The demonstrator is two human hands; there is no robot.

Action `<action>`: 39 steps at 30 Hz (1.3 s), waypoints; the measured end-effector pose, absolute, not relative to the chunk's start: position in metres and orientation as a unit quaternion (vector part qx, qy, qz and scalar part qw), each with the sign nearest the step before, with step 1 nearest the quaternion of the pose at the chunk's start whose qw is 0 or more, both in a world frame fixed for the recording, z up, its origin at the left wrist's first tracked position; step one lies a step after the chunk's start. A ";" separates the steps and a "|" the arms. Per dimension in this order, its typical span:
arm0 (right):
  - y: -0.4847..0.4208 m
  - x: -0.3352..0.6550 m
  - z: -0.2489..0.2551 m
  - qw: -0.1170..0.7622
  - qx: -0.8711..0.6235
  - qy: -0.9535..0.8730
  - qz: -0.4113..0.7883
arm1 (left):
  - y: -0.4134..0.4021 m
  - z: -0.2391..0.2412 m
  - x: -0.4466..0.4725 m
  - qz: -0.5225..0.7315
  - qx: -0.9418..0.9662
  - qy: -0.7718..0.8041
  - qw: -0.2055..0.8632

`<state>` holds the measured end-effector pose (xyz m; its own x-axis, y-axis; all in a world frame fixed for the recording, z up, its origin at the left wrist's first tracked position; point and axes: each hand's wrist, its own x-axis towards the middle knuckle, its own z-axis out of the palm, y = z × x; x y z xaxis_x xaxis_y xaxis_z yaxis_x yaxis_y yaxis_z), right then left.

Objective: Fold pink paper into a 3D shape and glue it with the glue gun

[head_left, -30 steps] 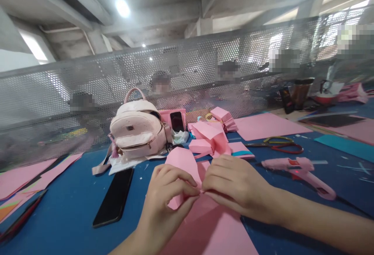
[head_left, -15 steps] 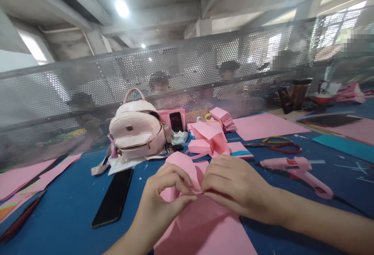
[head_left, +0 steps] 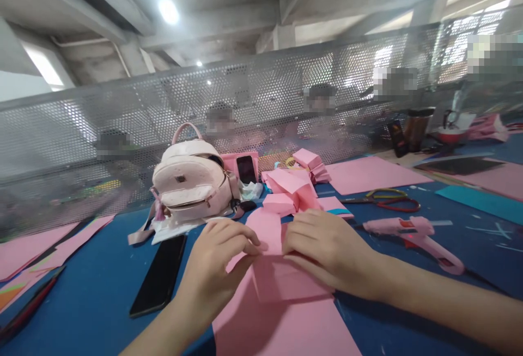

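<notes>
A long pink paper sheet (head_left: 281, 323) lies on the blue table in front of me, its far end folded over. My left hand (head_left: 212, 271) pinches the fold's left edge, fingers curled on the paper. My right hand (head_left: 327, 250) presses down on the fold's right side, fingers bent and gripping the paper. The two hands sit close together, a short gap of pink paper between them.
A black phone (head_left: 160, 275) lies left of my hands. Behind it stands a pink backpack (head_left: 191, 182). Folded pink paper boxes (head_left: 292, 190) are piled at centre back. A pink glue gun (head_left: 412, 234) and scissors (head_left: 384, 198) lie to the right. A perforated metal screen (head_left: 261, 111) closes the far edge.
The raised loop of pink paper has been pushed down flat. Both hands moved lower onto the table, and my left hand shifted slightly left.
</notes>
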<state>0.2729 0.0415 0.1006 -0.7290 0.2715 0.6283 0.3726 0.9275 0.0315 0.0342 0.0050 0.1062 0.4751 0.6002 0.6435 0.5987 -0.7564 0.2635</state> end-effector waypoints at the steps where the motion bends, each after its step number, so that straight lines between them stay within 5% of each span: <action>1: 0.043 0.273 0.100 0.321 -0.179 -0.927 -0.071 | 0.007 0.106 0.032 0.370 0.860 0.352 -0.019; 26: 0.042 0.274 0.098 0.330 -0.173 -0.926 -0.059 | 0.009 0.097 0.037 0.406 0.857 0.317 -0.004; 39: 0.043 0.274 0.100 0.327 -0.180 -0.927 -0.044 | 0.009 0.095 0.037 0.389 0.863 0.309 -0.097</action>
<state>0.2738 0.0430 0.0997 -0.7214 0.3046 0.6219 0.3622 0.9314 -0.0361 0.0365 0.0090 0.0946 0.5072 0.4572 0.7306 0.6082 -0.7905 0.0724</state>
